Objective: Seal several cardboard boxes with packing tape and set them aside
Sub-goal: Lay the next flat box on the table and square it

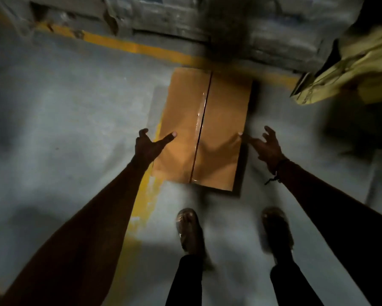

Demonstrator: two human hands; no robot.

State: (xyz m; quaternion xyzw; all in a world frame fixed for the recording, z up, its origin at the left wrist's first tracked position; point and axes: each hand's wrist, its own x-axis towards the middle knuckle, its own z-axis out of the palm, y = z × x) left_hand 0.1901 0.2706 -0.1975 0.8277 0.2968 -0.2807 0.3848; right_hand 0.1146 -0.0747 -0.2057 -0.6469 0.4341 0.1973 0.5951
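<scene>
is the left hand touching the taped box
Cannot tell: in the head view the left hand overlaps the cardboard box, but blur hides any contact.

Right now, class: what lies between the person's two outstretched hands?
In the head view, the taped cardboard box lies on the floor between the left hand and right hand.

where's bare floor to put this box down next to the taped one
Bare floor lies left of the cardboard box, beyond the yellow line, and between the box and the shoes. It is crowded right, by the folded cardboard, and ahead by the pallet.
</scene>
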